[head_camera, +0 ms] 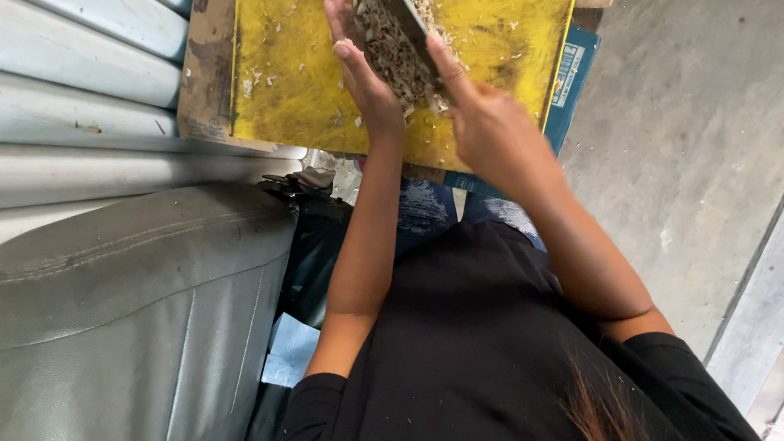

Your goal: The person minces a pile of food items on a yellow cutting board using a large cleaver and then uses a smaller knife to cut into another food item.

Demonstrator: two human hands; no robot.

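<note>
Risk: the left hand point(362, 72) stands open and flat, fingers straight, holding nothing, its palm pressed against the pile point(393, 45) just beside the blade point(400, 7); a sideways slip of the blade could cut those fingers. The right hand point(487, 122) grips the knife, forefinger laid along the blade's back, the rest curled on a hidden handle. The pile lies between both hands on the yellow board point(506, 12), and an uneven push could scatter it off the edge.

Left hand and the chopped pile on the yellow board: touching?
Touching. The head view shows the flat left hand pressed edge-on against the chopped pile, with no gap, opposite the knife blade.
</note>
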